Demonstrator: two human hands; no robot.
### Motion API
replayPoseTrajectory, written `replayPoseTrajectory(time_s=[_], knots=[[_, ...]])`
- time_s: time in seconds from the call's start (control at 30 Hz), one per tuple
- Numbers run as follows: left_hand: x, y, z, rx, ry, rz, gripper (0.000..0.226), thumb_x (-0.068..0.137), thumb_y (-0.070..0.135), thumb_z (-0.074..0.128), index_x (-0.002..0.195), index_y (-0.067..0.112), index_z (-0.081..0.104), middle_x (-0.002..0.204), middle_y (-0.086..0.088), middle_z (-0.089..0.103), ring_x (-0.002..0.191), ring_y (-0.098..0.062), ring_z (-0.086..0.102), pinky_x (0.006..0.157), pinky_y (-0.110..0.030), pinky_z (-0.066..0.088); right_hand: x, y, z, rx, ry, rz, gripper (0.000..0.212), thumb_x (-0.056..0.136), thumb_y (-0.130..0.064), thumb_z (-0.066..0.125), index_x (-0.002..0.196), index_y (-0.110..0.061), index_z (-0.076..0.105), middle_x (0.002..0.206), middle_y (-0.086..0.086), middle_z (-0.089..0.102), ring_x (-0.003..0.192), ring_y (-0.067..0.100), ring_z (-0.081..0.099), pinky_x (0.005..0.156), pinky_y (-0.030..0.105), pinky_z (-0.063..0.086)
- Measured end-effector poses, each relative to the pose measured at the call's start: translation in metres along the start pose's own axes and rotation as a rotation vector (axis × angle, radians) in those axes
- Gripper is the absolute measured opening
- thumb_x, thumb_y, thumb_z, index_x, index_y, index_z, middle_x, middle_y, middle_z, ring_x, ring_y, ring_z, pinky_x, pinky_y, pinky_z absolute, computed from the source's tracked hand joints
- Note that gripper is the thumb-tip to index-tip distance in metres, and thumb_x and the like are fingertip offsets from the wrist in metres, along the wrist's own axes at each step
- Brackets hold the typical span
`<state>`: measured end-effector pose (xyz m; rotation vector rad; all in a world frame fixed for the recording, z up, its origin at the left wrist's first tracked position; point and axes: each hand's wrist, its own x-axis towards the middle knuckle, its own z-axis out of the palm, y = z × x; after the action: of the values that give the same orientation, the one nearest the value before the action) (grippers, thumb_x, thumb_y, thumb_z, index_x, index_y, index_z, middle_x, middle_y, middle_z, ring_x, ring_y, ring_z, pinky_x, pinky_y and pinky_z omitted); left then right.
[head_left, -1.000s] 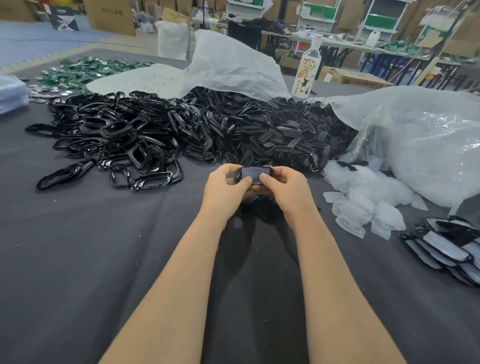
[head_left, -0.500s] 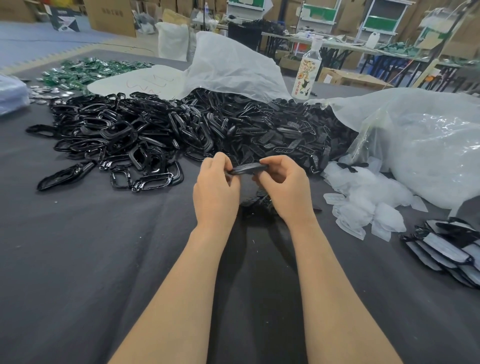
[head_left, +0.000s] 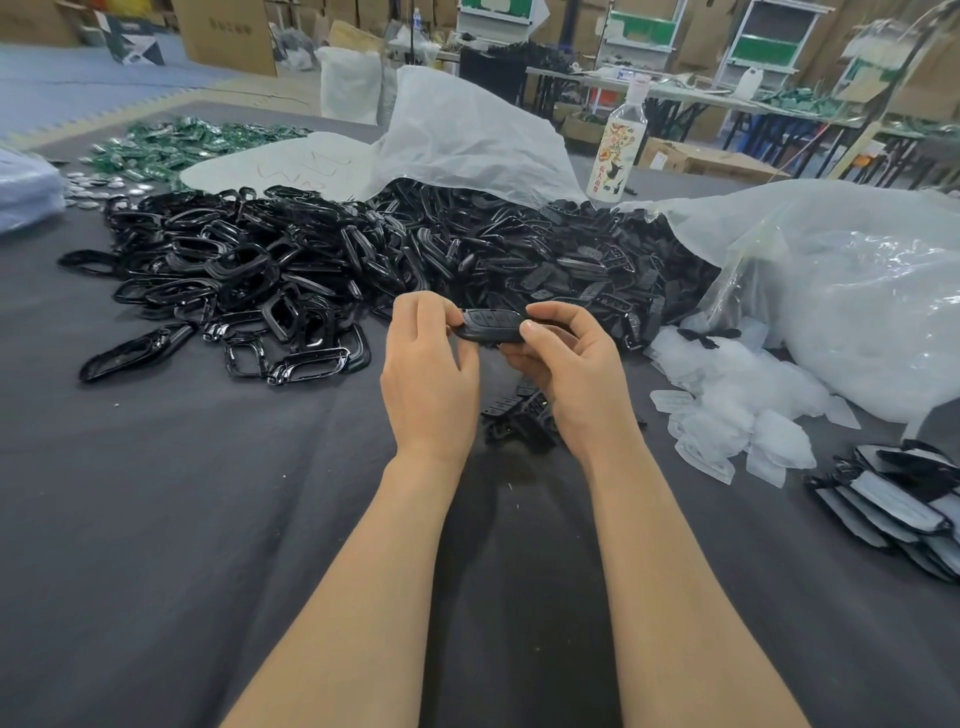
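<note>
Two hands: both are raised just above the dark grey cloth tabletop (head_left: 208, 519), meeting on one small part between them.
Held part: a black oblong plastic key-fob shell (head_left: 488, 328) lies roughly level with its button face turned upward. It is off the cloth, in front of the near edge of the black heaps.
Left hand (head_left: 428, 374): its back faces the camera, and its curled fingers and thumb pinch the shell's left end.
Right hand (head_left: 576, 374): the thumb lies on the shell's near right edge, and the curled fingers wrap around the right end.
Beneath the hands: a small cluster of loose black plastic pieces (head_left: 514, 418) lies on the cloth, partly hidden by the right wrist.
Left heap: glossy black oblong plastic frames (head_left: 249, 280), with a few strays spread toward the near side.
Right heap: matte black button pads (head_left: 582, 265) touch the frames and run under a white plastic sack (head_left: 467, 135).
Right side: small translucent pouches (head_left: 727, 415) spill just beside a large clear plastic bag (head_left: 857, 301). A stack of pouched black fobs (head_left: 893, 506) sits near the table's edge.
Far side: a clear drink bottle with a printed label (head_left: 617, 150) stands upright behind the pads. Green circuit boards (head_left: 176, 145) and small silver discs (head_left: 98, 182) lie at far left.
</note>
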<state>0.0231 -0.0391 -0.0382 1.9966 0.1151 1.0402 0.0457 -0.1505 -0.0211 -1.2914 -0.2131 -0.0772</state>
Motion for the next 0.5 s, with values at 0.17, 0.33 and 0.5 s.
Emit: replayPoseTrajectory(time_s=[0.17, 0.33, 0.5], knots=[[-0.0007, 0.002, -0.002, 0.013, 0.011, 0.016, 0.017, 0.08, -0.004, 0.061, 0.093, 0.004, 0.054, 0.103, -0.007, 0.052, 0.089, -0.025, 0.053, 0.07, -0.042, 0.048, -0.001, -0.0012, 0.0005, -0.009, -0.029, 0.004, 0.02, 0.093, 0.003, 0.053, 0.095, -0.011, 0.066, 0.079, 0.0, 0.072, 0.068, 0.01, 0.068, 0.064, 0.019, 0.053], [-0.0014, 0.0036, -0.0017, 0.003, 0.027, 0.01, 0.016, 0.081, -0.001, 0.061, 0.095, 0.004, 0.053, 0.102, -0.006, 0.052, 0.089, -0.026, 0.053, 0.07, -0.039, 0.045, -0.0015, -0.002, 0.0001, -0.023, -0.043, -0.019, 0.022, 0.093, 0.004, 0.051, 0.094, -0.011, 0.068, 0.08, 0.0, 0.071, 0.068, 0.009, 0.066, 0.065, 0.018, 0.053], [-0.0011, 0.0035, -0.0011, 0.003, 0.034, 0.017, 0.018, 0.082, -0.001, 0.061, 0.096, 0.004, 0.053, 0.102, -0.006, 0.052, 0.089, -0.027, 0.054, 0.071, -0.04, 0.045, -0.0009, -0.0012, -0.001, -0.024, -0.044, -0.02, 0.022, 0.093, 0.001, 0.052, 0.094, -0.012, 0.07, 0.082, 0.0, 0.073, 0.069, 0.01, 0.066, 0.066, 0.019, 0.053]])
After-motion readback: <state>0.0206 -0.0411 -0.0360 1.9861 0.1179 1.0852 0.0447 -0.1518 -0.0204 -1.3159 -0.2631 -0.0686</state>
